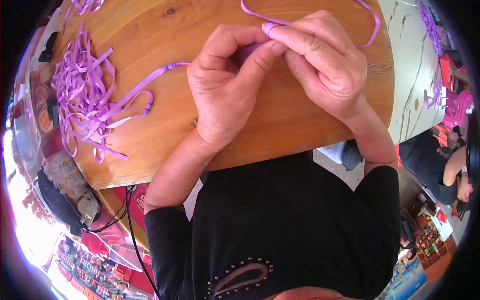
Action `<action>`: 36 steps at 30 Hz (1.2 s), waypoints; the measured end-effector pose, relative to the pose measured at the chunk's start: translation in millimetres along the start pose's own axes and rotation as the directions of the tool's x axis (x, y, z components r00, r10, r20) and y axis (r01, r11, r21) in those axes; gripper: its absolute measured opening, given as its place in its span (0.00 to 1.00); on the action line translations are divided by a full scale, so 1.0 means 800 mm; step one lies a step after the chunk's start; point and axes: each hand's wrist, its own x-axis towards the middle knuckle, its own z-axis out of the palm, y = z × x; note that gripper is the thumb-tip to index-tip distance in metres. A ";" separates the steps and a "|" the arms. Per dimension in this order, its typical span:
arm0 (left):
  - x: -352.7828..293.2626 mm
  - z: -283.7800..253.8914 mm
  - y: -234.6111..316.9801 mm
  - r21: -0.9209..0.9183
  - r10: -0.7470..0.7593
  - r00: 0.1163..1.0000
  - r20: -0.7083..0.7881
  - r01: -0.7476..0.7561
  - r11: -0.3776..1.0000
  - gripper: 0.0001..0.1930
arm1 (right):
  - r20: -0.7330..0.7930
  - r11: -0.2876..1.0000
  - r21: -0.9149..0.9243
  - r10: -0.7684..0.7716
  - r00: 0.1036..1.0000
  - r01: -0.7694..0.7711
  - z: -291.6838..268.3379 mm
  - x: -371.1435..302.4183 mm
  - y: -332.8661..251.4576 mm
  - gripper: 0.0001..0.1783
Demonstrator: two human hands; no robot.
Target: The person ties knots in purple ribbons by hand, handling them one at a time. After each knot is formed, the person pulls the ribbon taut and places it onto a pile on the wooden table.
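Both my hands meet above a wooden table, pinching a narrow purple ribbon between them. My left hand is closed, its thumb and forefinger pressed together at the ribbon. My right hand is closed too, with a turn of ribbon around a fingertip. The ribbon's loose end curls away on the right side, and another stretch runs left from my left hand past a small knot. It leads toward a tangled heap of purple ribbon on the left. What lies inside the left palm is mostly hidden.
The wooden table has a rounded edge close to my body. To its right stands a white marbled tabletop with more purple ribbon. Another person in dark clothes is at the far right. A black cable hangs at the lower left.
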 end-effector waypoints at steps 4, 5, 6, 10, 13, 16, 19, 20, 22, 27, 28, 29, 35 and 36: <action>0.002 -0.013 -0.006 0.169 0.046 0.999 0.020 -0.049 0.984 0.04 | 0.075 0.949 0.024 0.313 0.947 -0.316 -0.021 0.023 -0.034 0.11; 0.002 -0.013 -0.005 0.167 0.062 0.997 0.039 -0.068 0.984 0.04 | 0.077 0.947 0.027 0.316 0.946 -0.319 -0.022 0.023 -0.035 0.11; 0.001 -0.013 -0.004 0.169 0.058 0.998 0.036 -0.063 0.984 0.04 | 0.129 0.879 0.131 0.443 0.887 -0.458 -0.023 0.022 -0.036 0.10; -0.001 -0.008 0.004 -0.099 -0.055 0.998 0.036 0.058 0.993 0.04 | 0.330 0.628 0.372 0.599 0.730 -0.684 -0.032 0.032 -0.031 0.08; -0.001 -0.001 0.015 -0.177 -0.176 0.983 0.060 0.184 0.967 0.04 | -0.291 0.694 0.583 -0.306 0.906 0.422 0.022 0.004 0.060 0.08; -0.003 -0.009 0.018 -0.125 -0.276 0.961 0.029 0.277 0.953 0.04 | 0.286 0.913 0.116 0.346 0.894 -0.391 -0.038 0.030 -0.028 0.08; -0.001 -0.015 0.013 -0.051 -0.327 0.944 0.044 0.329 0.943 0.05 | 0.212 0.984 -0.041 0.175 0.961 -0.171 -0.035 0.021 -0.025 0.12; 0.001 -0.017 0.011 -0.034 -0.342 0.938 0.066 0.344 0.938 0.06 | 0.211 0.983 -0.044 0.181 0.961 -0.176 -0.036 0.021 -0.024 0.12; 0.005 -0.016 0.010 -0.022 -0.373 0.925 0.073 0.375 0.927 0.06 | 0.258 0.996 -0.056 0.082 0.963 -0.069 -0.044 0.025 -0.022 0.15; 0.009 -0.024 0.011 -0.021 -0.487 0.862 0.143 0.494 0.869 0.07 | -0.014 0.950 0.022 -0.310 0.951 0.310 -0.003 0.018 0.033 0.16; 0.012 -0.025 0.007 -0.069 -0.493 0.846 0.205 0.515 0.855 0.07 | -0.313 0.799 -0.044 -0.581 0.751 0.599 0.012 0.013 0.050 0.15; 0.011 -0.029 0.006 -0.116 -0.493 0.834 0.248 0.531 0.840 0.07 | -0.315 0.799 -0.035 -0.579 0.752 0.600 0.002 0.017 0.030 0.15; 0.006 -0.020 0.009 -0.132 -0.468 0.878 0.095 0.477 0.869 0.07 | 0.163 0.974 0.070 0.202 0.966 -0.216 -0.040 0.022 -0.019 0.14; 0.005 -0.018 0.007 -0.131 -0.466 0.880 0.092 0.475 0.870 0.07 | 0.152 0.970 0.052 0.228 0.962 -0.238 -0.042 0.022 -0.022 0.13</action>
